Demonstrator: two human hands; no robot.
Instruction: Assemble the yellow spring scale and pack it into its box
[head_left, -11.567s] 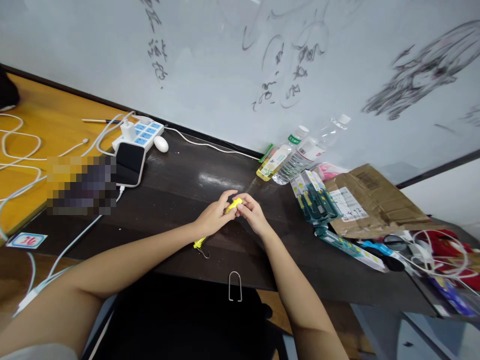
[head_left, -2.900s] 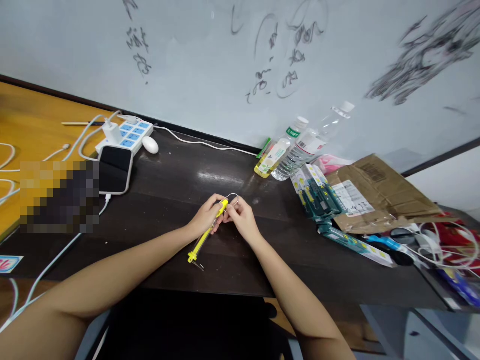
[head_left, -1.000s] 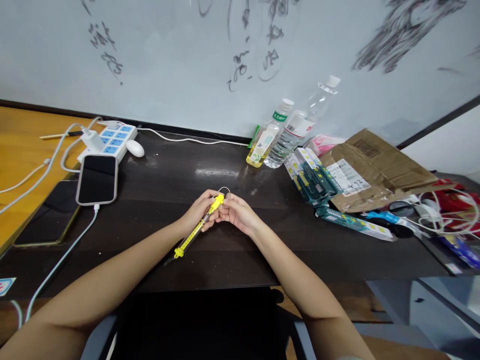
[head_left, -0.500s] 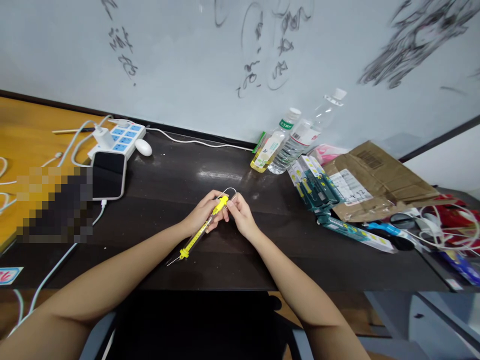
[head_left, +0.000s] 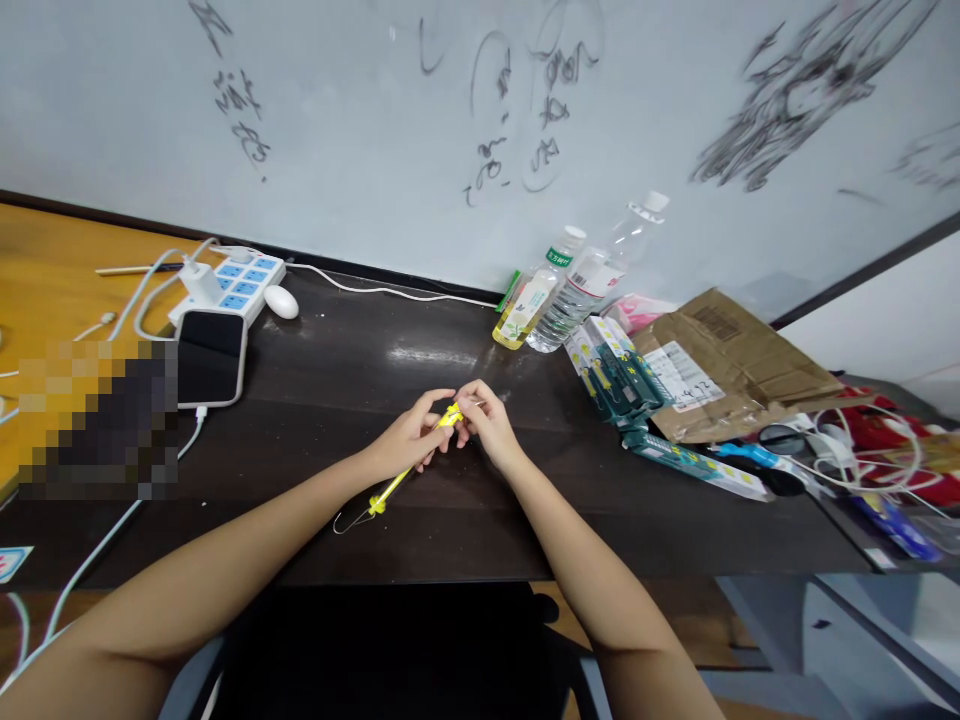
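Note:
A slim yellow spring scale (head_left: 395,488) with a wire hook (head_left: 346,524) at its lower end slants above the dark desk. My left hand (head_left: 409,437) is closed round its upper part, thumb along the body. At the yellow top end, my right hand (head_left: 487,425) pinches the wire loop; only a short bit of that wire shows, the rest lies behind my fingers. The hook points down and left, toward the desk's front edge.
Behind stand two bottles (head_left: 574,300) against the whiteboard (head_left: 337,130). Right of them lie spring scale boxes (head_left: 611,370), a torn cardboard package (head_left: 739,350) and tangled cables. At left are a phone (head_left: 211,355), a power strip (head_left: 251,280) and a white mouse (head_left: 281,302).
My right hand has moved in against the scale's top, and the arched wire loop is now mostly hidden. The scale has rolled, showing the hook side-on. The view has shifted slightly.

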